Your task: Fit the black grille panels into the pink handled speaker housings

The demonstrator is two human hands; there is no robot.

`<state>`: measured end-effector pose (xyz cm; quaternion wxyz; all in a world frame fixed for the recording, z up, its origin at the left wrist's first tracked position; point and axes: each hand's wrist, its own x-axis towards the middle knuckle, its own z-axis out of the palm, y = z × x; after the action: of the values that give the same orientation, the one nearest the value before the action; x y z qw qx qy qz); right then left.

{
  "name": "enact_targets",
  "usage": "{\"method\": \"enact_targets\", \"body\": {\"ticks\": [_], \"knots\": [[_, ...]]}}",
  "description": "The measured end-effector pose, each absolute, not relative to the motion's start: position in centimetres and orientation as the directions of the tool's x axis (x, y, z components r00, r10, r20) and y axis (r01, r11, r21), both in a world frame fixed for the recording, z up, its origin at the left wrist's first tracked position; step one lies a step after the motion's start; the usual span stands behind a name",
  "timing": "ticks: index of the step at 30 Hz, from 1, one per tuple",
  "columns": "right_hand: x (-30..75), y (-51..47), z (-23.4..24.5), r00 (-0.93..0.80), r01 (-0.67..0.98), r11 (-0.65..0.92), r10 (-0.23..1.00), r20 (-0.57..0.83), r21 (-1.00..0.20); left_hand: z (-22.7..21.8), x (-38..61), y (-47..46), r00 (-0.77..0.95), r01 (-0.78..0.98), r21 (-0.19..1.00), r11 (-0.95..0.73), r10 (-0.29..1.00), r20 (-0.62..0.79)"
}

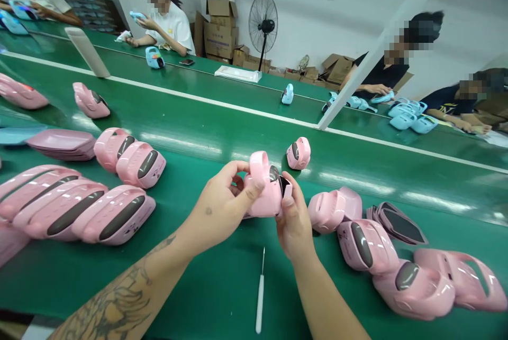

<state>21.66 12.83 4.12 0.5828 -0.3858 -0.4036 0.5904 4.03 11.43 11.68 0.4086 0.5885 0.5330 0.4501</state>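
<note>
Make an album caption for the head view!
Left hand holds pink case, right hand at its end, over green table.

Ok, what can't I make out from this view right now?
- Head view: far side of the held pink housing, turned away and behind the left grip.
- Head view: part of the dark-and-pink piece, covered by the right grip.
- Head view: the lower-left shell, cut off by the left edge.
- Head view: small dark marks, too small to read.
</note>
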Motion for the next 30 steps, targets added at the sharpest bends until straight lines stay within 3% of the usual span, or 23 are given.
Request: {"method": "enact_targets", "body": {"ticks": [2, 5, 7, 10, 14, 16, 17, 19, 20, 22, 24, 27, 30], "knots": [[21.4, 12.3, 4.6, -0.009, -0.439, -0.017, 1.0, -0.014, -0.898, 10.8, 4.2, 10.6, 0.115, 0.375, 0.88, -0.291, 0.957, 0.267], [21.1, 10.6, 5.2, -0.068, -0.541, -0.091, 0.996, -0.064, -0.836, 8.8, 4.5, 9.6, 0.219, 0.54, 0.605, -0.586, 0.791, 0.571], [20.9, 9.1, 5.4, -0.144, -0.553, -0.135, 0.987, -0.065, -0.822, 7.5, 4.8, 9.2, 0.231, 0.561, 0.463, -0.686, 0.667, 0.709], [20.7, 6.9, 5.6, -0.249, -0.52, -0.216, 0.964, -0.095, -0.827, 6.1, 5.0, 8.5, 0.212, 0.492, 0.41, -0.768, 0.562, 0.799], [21.7, 5.0, 5.8, -0.349, -0.357, -0.307, 0.92, -0.179, -0.882, 5.1, 4.7, 7.2, 0.16, 0.455, 0.465, -0.76, 0.583, 0.796], [23.1, 4.4, 5.6, -0.442, -0.188, -0.322, 0.871, -0.213, -0.928, 5.0, 4.3, 6.0, 0.056, 0.421, 0.629, -0.653, 0.711, 0.701], [23.9, 4.1, 5.4, -0.472, -0.087, -0.29, 0.854, -0.217, -0.953, 5.1, 4.1, 5.3, -0.004, 0.354, 0.758, -0.547, 0.81, 0.587], [25.4, 3.7, 4.9, -0.498, 0.122, -0.105, 0.854, -0.152, -0.987, 5.3, 3.7, 3.9, -0.059, 0.097, 0.968, -0.233, 0.969, 0.24], [26.1, 3.5, 4.5, -0.512, 0.223, 0.043, 0.855, -0.08, -0.974, 5.4, 3.4, 3.2, -0.034, -0.057, 0.996, -0.065, 0.997, 0.064], [26.7, 3.2, 4.0, -0.568, 0.362, 0.363, 0.816, 0.105, -0.859, 5.6, 3.1, 2.1, 0.062, -0.29, 0.938, 0.189, 0.982, -0.179], [26.5, 3.0, 3.7, -0.634, 0.409, 0.59, 0.732, 0.248, -0.696, 5.5, 2.9, 1.4, 0.141, -0.384, 0.859, 0.34, 0.941, -0.309], [25.3, 2.7, 3.8, -0.679, 0.426, 0.712, 0.659, 0.323, -0.558, 5.0, 3.2, 0.8, 0.227, -0.435, 0.776, 0.458, 0.889, -0.397], [24.6, 2.4, 4.1, -0.675, 0.451, 0.705, 0.671, 0.307, -0.548, 4.5, 3.5, 0.7, 0.271, -0.481, 0.722, 0.498, 0.867, -0.417]]}}
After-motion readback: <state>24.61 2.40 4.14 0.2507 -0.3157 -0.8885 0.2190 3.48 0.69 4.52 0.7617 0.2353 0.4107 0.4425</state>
